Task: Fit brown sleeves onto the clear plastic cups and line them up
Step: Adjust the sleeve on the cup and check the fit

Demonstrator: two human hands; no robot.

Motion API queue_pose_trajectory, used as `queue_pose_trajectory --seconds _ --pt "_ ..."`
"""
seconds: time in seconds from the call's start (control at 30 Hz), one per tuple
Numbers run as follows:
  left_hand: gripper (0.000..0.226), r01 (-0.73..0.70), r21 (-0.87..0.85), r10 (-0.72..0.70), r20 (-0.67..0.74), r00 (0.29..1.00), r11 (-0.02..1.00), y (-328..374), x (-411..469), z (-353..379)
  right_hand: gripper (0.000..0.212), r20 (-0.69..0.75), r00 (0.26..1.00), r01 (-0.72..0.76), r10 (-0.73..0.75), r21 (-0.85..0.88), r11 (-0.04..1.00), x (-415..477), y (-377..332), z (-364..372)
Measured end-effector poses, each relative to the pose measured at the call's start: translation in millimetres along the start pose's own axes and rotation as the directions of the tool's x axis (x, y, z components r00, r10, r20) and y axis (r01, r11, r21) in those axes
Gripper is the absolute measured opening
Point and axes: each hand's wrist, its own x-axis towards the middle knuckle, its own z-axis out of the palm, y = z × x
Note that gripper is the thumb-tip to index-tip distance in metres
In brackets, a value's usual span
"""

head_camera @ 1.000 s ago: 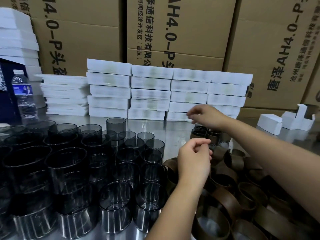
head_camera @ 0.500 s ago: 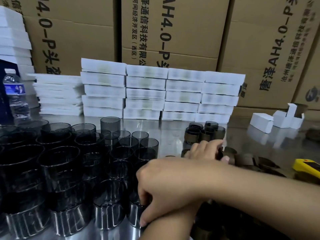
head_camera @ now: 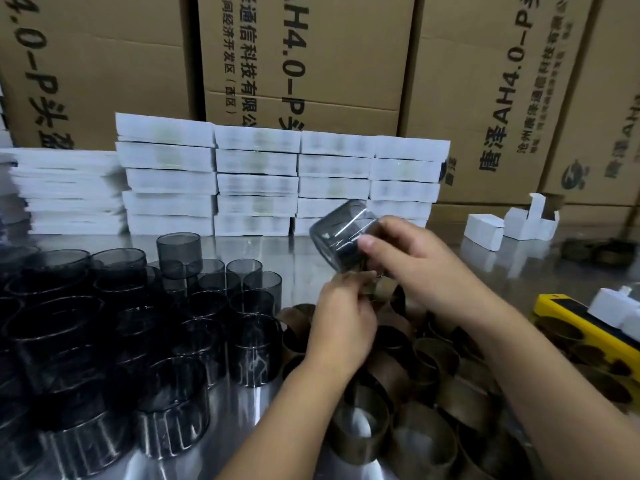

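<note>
Steel surface [head_camera: 294, 249], reflective, carries all the stock.

Hands, centre of frame:
- The right hand [head_camera: 412, 261] is clasped round a cup [head_camera: 337, 233] of smoky clear plastic. The cup is held up off the surface and tilted, one end pointing to the upper left. Which end is the mouth cannot be told.
- The left hand [head_camera: 341, 323] is just below and slightly left of the right hand. It pinches a brown sleeve [head_camera: 382, 289] by its upper edge.
- The sleeve sits directly under the cup and close to it. Fingers cover the junction, so contact between the two cannot be confirmed. The sleeve is not on the cup.

Stock on the surface:
- Bare cups [head_camera: 138, 323] fill the left half of the frame, upright and tightly packed. One raised cup [head_camera: 179, 251] stands on top of others at the back of the group.
- Loose sleeves [head_camera: 426, 386] form a heap in the lower right, lying at all angles, directly beneath both forearms.
- Flat white boxes [head_camera: 277, 178] are stacked in columns across the middle of the frame, behind the cups.
- Small white boxes [head_camera: 483, 232] sit at the right, well apart from the hands.
- A yellow object [head_camera: 571, 320] lies at the right edge, partly cut off and not identifiable.

Background: brown cartons [head_camera: 346, 64] printed "AH4.0-P" rise behind everything.
</note>
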Motion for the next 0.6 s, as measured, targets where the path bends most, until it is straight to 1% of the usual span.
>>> queue_pose_trajectory --seconds 0.03,0.07,0.13,0.17,0.27,0.3,0.33,0.4,0.43,0.47,0.53,0.57,0.6 --pt "0.045 0.025 -0.032 -0.025 -0.026 0.999 0.999 -1 0 2 0.017 -0.066 0.993 -0.082 0.093 0.147 0.986 2 10 -5" --pt "0.044 0.080 -0.090 -0.084 -0.045 0.995 0.993 0 1 0 0.016 -0.092 0.981 -0.140 0.174 0.289 0.947 4 20 -8" --pt "0.039 0.172 -0.196 -0.191 -0.084 0.978 0.966 1 3 -1 0.017 -0.080 0.952 -0.217 0.296 0.505 0.836 6 34 -11" --pt "0.036 0.214 -0.273 -0.245 -0.083 0.966 0.938 -1 5 0 0.018 -0.064 0.938 -0.247 0.341 0.566 0.787 5 40 -11" --pt "0.036 0.269 -0.470 -0.347 -0.088 0.934 0.841 1 10 -3 0.016 -0.007 0.921 -0.300 0.390 0.626 0.719 5 54 -8" --pt "0.037 0.269 -0.511 -0.360 -0.087 0.929 0.817 1 11 -5 0.015 0.030 0.916 -0.320 0.399 0.654 0.685 5 56 -7" --pt "0.041 0.264 -0.543 -0.354 -0.068 0.933 0.798 3 11 -7 0.014 0.074 0.915 -0.334 0.396 0.688 0.645 5 58 -6" --pt "0.052 0.242 -0.604 -0.297 0.010 0.955 0.759 4 8 -8 0.015 0.173 0.920 -0.358 0.353 0.739 0.571 5 59 -5" --pt "0.050 0.227 -0.640 -0.254 0.052 0.966 0.734 5 7 -8 0.016 0.218 0.922 -0.368 0.321 0.752 0.547 4 60 -4" --pt "0.044 0.222 -0.668 -0.220 0.088 0.971 0.711 7 5 -8 0.017 0.252 0.926 -0.370 0.283 0.762 0.532 3 61 -4" --pt "0.036 0.233 -0.722 -0.189 0.143 0.972 0.651 9 4 -8 0.019 0.269 0.936 -0.350 0.226 0.765 0.540 1 63 -3" --pt "0.036 0.241 -0.746 -0.191 0.154 0.969 0.621 10 4 -8 0.021 0.243 0.943 -0.331 0.226 0.741 0.585 0 63 -3" --pt "0.037 0.245 -0.762 -0.201 0.153 0.968 0.599 10 4 -9 0.027 0.186 0.952 -0.304 0.244 0.673 0.674 0 62 -3"
